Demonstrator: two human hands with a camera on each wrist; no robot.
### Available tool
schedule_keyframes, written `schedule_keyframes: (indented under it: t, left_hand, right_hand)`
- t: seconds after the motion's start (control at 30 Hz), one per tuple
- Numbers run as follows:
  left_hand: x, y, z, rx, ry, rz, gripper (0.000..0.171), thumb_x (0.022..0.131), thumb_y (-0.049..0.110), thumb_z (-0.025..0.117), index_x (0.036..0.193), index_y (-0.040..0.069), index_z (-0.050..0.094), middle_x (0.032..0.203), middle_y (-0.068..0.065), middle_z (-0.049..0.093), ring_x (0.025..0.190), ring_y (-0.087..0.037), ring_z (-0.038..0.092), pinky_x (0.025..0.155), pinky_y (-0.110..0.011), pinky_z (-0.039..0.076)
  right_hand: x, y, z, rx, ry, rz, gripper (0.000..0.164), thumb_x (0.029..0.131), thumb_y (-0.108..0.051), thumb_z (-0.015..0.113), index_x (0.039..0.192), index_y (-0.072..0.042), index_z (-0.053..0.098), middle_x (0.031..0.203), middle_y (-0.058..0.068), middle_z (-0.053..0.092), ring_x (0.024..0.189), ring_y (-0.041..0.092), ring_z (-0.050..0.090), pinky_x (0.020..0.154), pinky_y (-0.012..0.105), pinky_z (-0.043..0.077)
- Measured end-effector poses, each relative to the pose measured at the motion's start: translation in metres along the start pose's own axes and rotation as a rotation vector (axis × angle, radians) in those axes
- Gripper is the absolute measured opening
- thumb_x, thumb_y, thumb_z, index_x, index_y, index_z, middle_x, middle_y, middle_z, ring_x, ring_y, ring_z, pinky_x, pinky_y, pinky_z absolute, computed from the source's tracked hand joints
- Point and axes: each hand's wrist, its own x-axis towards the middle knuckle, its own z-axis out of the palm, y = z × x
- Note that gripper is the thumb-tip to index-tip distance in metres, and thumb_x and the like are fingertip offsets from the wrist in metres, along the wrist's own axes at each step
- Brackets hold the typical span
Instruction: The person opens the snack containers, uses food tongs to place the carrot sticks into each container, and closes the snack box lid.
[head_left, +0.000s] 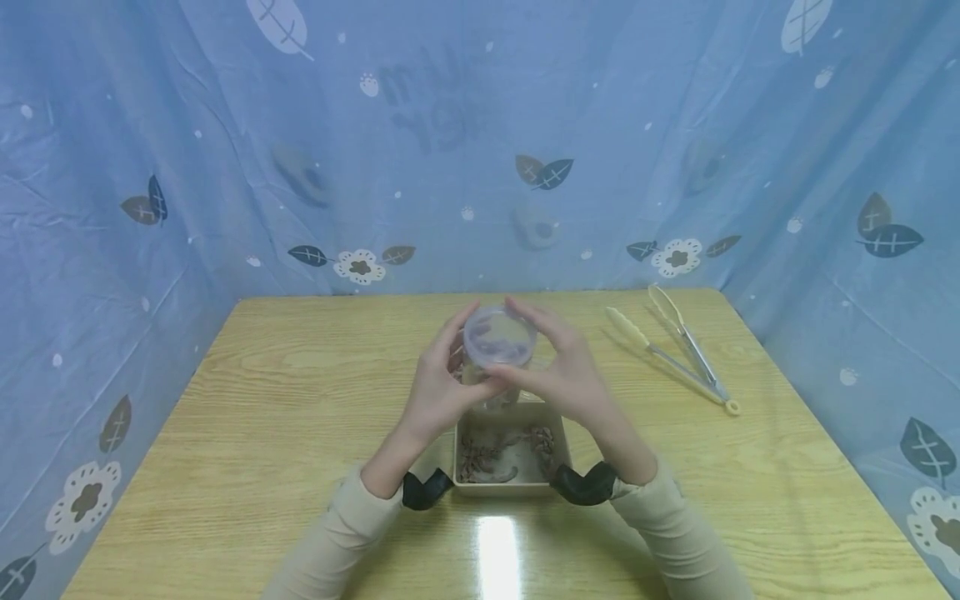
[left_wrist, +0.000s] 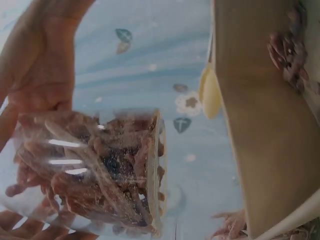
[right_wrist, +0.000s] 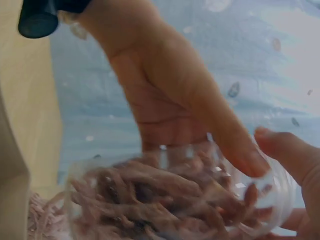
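Note:
A clear plastic jar (head_left: 497, 377) with a round translucent lid (head_left: 501, 335) is held upright above the table between both hands. Reddish-brown dried strips (left_wrist: 95, 165) fill much of it. My left hand (head_left: 433, 392) grips the jar's left side near the top, fingers curved round it. From the other side my right hand (head_left: 564, 371) holds it, thumb near the lid's edge in the right wrist view. Just in front of the jar stands a shallow beige tray (head_left: 512, 490) with similar brown pieces (head_left: 480, 458) inside.
Tongs (head_left: 693, 362) with cream tips lie spread on the wooden table (head_left: 300, 392) at the right. More pinkish strips (right_wrist: 45, 215) lie beyond the tray, partly hidden by the hands in the head view. A blue patterned curtain (head_left: 465, 192) encloses the back and sides.

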Motion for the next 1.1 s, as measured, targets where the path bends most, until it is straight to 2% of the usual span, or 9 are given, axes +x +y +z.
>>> schedule_keyframes:
  t: [0.23,0.33,0.4,0.53,0.63,0.73,0.87,1.1]
  left_hand:
    - [-0.001,-0.003,0.007,0.086,0.066,0.123,0.094,0.065,0.001,0.081,0.144,0.005,0.030,0.135,-0.014,0.045,0.120,-0.027,0.049,0.099,-0.034,0.044]
    - [-0.002,-0.003,0.009,0.117,0.078,0.134,0.096,0.065,0.002,0.082,0.144,0.005,0.028,0.135,-0.015,0.045,0.119,-0.027,0.050,0.099,-0.034,0.045]
    - [-0.002,-0.003,0.009,0.118,0.082,0.125,0.097,0.065,0.003,0.082,0.145,0.007,0.027,0.136,-0.014,0.045,0.119,-0.027,0.050,0.100,-0.035,0.044]
    - [0.000,-0.002,0.007,0.072,0.074,0.054,0.095,0.066,0.005,0.081,0.145,0.013,0.027,0.139,-0.010,0.042,0.124,-0.025,0.046,0.103,-0.036,0.040]
    - [0.002,0.000,0.003,0.006,0.067,-0.008,0.090,0.069,0.008,0.081,0.143,0.018,0.030,0.138,-0.007,0.045,0.124,-0.023,0.047,0.103,-0.036,0.040]
    - [0.003,0.001,0.000,-0.069,0.054,-0.032,0.085,0.070,0.009,0.080,0.140,0.019,0.032,0.134,-0.005,0.048,0.122,-0.021,0.049,0.104,-0.037,0.040]
    - [0.004,0.003,-0.003,-0.122,0.012,-0.020,0.084,0.071,0.008,0.079,0.140,0.019,0.033,0.134,-0.005,0.048,0.123,-0.021,0.048,0.106,-0.039,0.037]
    - [0.005,0.006,-0.009,-0.173,-0.035,0.015,0.071,0.084,0.023,0.068,0.143,0.019,0.031,0.139,-0.008,0.044,0.127,-0.022,0.044,0.108,-0.035,0.036]
  right_hand:
    - [-0.001,-0.003,0.013,-0.035,0.097,-0.014,0.078,0.067,-0.025,0.084,0.135,-0.015,0.047,0.129,0.005,0.051,0.117,0.020,0.047,0.102,0.048,0.038]
    - [-0.001,-0.003,0.015,-0.040,0.114,-0.014,0.078,0.066,-0.025,0.084,0.134,-0.016,0.047,0.129,0.005,0.050,0.117,0.019,0.046,0.102,0.047,0.038]
    - [0.000,-0.002,0.015,-0.051,0.112,-0.024,0.078,0.067,-0.026,0.083,0.134,-0.016,0.047,0.128,0.005,0.050,0.117,0.018,0.046,0.101,0.046,0.039]
    - [0.001,0.001,0.011,-0.048,0.065,-0.056,0.080,0.069,-0.027,0.082,0.138,-0.017,0.042,0.132,0.005,0.048,0.119,0.019,0.045,0.101,0.045,0.040]
    - [0.003,0.005,0.002,0.051,0.007,-0.082,0.081,0.074,-0.017,0.078,0.142,-0.016,0.036,0.136,0.007,0.047,0.122,0.022,0.046,0.102,0.044,0.040]
    - [0.006,0.009,-0.008,0.185,-0.039,-0.093,0.078,0.075,-0.003,0.074,0.142,-0.012,0.036,0.136,0.009,0.048,0.122,0.024,0.047,0.103,0.040,0.041]
    - [0.007,0.010,-0.014,0.242,-0.048,-0.083,0.069,0.075,0.001,0.073,0.137,-0.008,0.044,0.134,0.008,0.051,0.119,0.023,0.051,0.102,0.032,0.042]
    - [0.007,0.006,-0.011,0.189,0.005,-0.142,0.068,0.073,0.001,0.074,0.134,-0.003,0.046,0.132,0.012,0.053,0.115,0.026,0.056,0.101,0.028,0.042]
